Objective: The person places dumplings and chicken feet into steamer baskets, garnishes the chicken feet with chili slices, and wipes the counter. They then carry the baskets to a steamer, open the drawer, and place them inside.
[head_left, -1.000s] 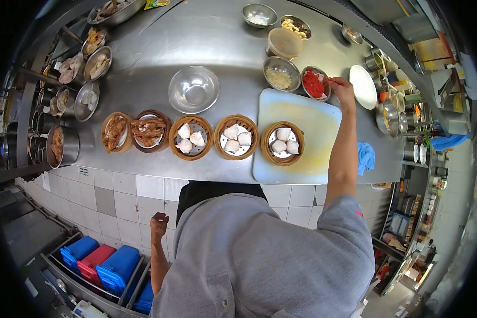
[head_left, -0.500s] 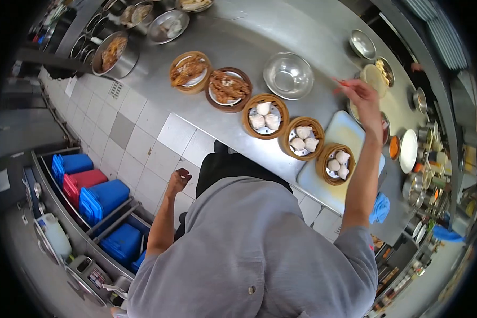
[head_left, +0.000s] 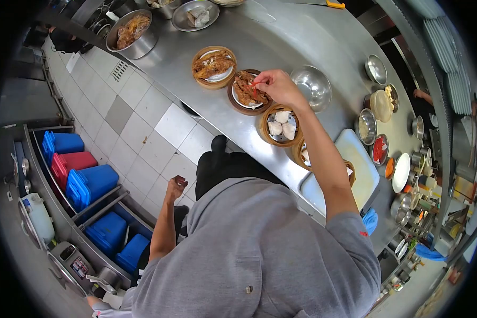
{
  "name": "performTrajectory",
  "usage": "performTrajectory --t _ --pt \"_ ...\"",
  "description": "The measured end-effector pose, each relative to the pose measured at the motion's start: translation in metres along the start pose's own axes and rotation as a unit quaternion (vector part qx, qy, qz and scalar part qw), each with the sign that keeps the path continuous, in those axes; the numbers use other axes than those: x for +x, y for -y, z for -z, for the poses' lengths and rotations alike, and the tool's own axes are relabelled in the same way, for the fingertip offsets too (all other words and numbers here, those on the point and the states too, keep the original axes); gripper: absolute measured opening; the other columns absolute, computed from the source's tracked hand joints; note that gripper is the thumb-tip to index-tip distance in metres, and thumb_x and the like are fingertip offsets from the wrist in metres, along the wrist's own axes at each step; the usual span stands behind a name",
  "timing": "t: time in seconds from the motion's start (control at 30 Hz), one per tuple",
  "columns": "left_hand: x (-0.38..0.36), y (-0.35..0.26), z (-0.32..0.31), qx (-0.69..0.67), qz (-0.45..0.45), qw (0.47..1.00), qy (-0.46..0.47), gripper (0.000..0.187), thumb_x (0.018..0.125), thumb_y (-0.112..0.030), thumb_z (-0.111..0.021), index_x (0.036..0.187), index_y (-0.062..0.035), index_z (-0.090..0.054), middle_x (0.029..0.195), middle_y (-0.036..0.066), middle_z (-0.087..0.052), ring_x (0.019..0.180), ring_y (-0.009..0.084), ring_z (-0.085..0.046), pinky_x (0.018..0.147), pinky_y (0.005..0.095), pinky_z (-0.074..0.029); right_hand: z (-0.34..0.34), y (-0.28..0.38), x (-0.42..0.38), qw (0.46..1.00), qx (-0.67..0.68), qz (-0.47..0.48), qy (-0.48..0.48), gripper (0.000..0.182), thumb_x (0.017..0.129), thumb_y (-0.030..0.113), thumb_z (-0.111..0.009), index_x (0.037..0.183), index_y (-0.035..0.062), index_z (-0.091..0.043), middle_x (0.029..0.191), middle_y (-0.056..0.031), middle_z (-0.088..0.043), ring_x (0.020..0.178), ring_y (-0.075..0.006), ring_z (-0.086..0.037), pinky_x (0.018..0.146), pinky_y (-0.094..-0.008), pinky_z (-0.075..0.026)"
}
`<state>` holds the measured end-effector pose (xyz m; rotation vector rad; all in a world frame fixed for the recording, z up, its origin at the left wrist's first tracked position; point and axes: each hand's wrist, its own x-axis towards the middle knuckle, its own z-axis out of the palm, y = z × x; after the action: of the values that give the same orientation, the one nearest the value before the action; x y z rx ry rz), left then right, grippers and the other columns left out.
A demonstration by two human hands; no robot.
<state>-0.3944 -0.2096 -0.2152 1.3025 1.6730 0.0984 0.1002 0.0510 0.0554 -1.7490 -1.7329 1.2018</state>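
Note:
My right hand [head_left: 280, 87] is pinched on thin red strips that look like sliced chilli [head_left: 256, 85]. It is over a bamboo steamer [head_left: 244, 108] of brown, sauced chicken feet [head_left: 247, 91], and the strips hang down to the food. To the left is another steamer [head_left: 213, 84] of chicken feet. A steamer of white dumplings [head_left: 282, 127] is close below the right wrist; two more dumpling steamers are partly hidden by my forearm. My left hand [head_left: 176, 186] hangs beside my body above the floor, loosely curled with nothing in it.
A steel bowl [head_left: 318, 87] stands just beyond my right wrist. A cutting board [head_left: 361, 164] lies to the right, near bowls of ingredients, one with red pieces [head_left: 380, 149]. A pot [head_left: 138, 45] is at the counter's left; a yellow-handled knife [head_left: 334, 5] lies at the far edge.
My right hand has moved left with the red strips, from above the right side of the counter to the second steamer of chicken feet. My left hand stays low.

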Motion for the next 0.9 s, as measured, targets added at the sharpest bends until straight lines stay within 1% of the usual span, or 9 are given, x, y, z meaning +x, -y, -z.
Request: performTrajectory --t 0.13,0.23,0.33,0.53,0.63,0.67,0.77,0.8,0.9 --pt "-0.002 0.014 -0.005 -0.013 0.034 0.999 0.005 0.029 0.083 -0.019 -0.078 0.100 0.0026 -0.071 0.095 0.016 -0.074 0.089 0.0257 -0.071 0.079 0.0354 -0.056 0.005 0.001 0.000 0.999 -0.037 -0.007 -0.004 0.023 0.086 0.012 -0.065 0.105 0.0024 -0.075 0.090 -0.0177 -0.074 0.086 -0.0303 -0.071 0.081 -0.0390 -0.054" --pt "0.002 0.012 -0.004 -0.010 0.025 1.000 0.012 0.028 0.082 -0.019 -0.078 0.099 0.0021 -0.071 0.095 0.017 -0.074 0.088 0.0255 -0.071 0.079 0.0352 -0.056 0.005 -0.006 0.002 0.993 -0.107 0.015 -0.048 0.024 0.085 0.010 -0.062 0.105 0.0046 -0.075 0.092 -0.0189 -0.073 0.088 -0.0343 -0.071 0.081 -0.0413 -0.055" --pt "0.010 0.006 0.001 0.000 0.013 1.000 0.009 0.028 0.082 -0.020 -0.079 0.099 0.0017 -0.071 0.095 0.016 -0.074 0.088 0.0253 -0.071 0.079 0.0352 -0.056 0.007 -0.003 -0.006 0.987 -0.114 0.019 -0.112 0.020 0.084 0.012 -0.065 0.100 0.0053 -0.075 0.092 -0.0191 -0.073 0.089 -0.0365 -0.070 0.081 -0.0439 -0.054" --pt "0.032 -0.019 0.020 0.034 -0.020 0.999 0.015 0.028 0.082 -0.020 -0.079 0.099 0.0014 -0.072 0.092 0.016 -0.075 0.087 0.0256 -0.072 0.079 0.0361 -0.056 0.016 0.013 -0.033 0.993 -0.065 0.009 -0.102 0.011 0.083 0.014 -0.069 0.088 0.0044 -0.070 0.084 -0.0156 -0.071 0.087 -0.0353 -0.069 0.078 -0.0449 -0.054" --pt "0.040 -0.022 0.028 0.040 -0.084 0.995 0.018 0.026 0.082 -0.018 -0.079 0.097 0.0014 -0.071 0.089 0.015 -0.075 0.084 0.0232 -0.071 0.077 0.0349 -0.055 0.017 -0.014 -0.052 0.976 -0.044 0.094 -0.192 0.010 0.084 0.014 -0.069 0.087 0.0046 -0.069 0.083 -0.0142 -0.071 0.083 -0.0342 -0.069 0.074 -0.0435 -0.053" --pt "0.051 -0.006 0.027 0.014 -0.074 0.997 0.022 0.025 0.082 -0.017 -0.080 0.096 0.0014 -0.071 0.086 0.013 -0.074 0.080 0.0214 -0.070 0.074 0.0341 -0.055 0.030 -0.011 -0.070 0.977 -0.042 0.066 -0.198 0.009 0.084 0.013 -0.069 0.087 0.0052 -0.070 0.082 -0.0145 -0.071 0.078 -0.0328 -0.069 0.069 -0.0419 -0.053" --pt "0.057 -0.006 0.036 -0.067 -0.042 0.995 0.058 0.022 0.083 -0.015 -0.080 0.094 0.0016 -0.070 0.077 0.008 -0.070 0.066 0.0155 -0.063 0.059 0.0318 -0.051 0.076 -0.046 -0.127 0.964 -0.016 0.024 -0.263 0.009 0.083 0.014 -0.068 0.087 0.0055 -0.070 0.081 -0.0149 -0.070 0.074 -0.0318 -0.069 0.067 -0.0399 -0.053" --pt "0.047 -0.025 0.040 -0.056 -0.034 0.996 0.063 0.022 0.083 -0.015 -0.080 0.094 0.0010 -0.070 0.075 0.007 -0.069 0.062 0.0143 -0.061 0.055 0.0309 -0.049 0.094 -0.059 -0.151 0.954 -0.012 -0.038 -0.296 0.010 0.084 0.015 -0.068 0.087 0.0062 -0.070 0.081 -0.0146 -0.071 0.074 -0.0304 -0.070 0.067 -0.0391 -0.054" --pt "0.030 -0.054 0.041 -0.019 -0.023 0.997 0.068 0.020 0.084 -0.015 -0.079 0.093 -0.0004 -0.069 0.073 0.006 -0.068 0.057 0.0120 -0.058 0.050 0.0290 -0.045 0.149 -0.174 -0.215 0.883 -0.120 -0.098 -0.444 0.014 0.085 0.018 -0.066 0.090 0.0066 -0.072 0.086 -0.0151 -0.073 0.080 -0.0326 -0.071 0.070 -0.0417 -0.055"
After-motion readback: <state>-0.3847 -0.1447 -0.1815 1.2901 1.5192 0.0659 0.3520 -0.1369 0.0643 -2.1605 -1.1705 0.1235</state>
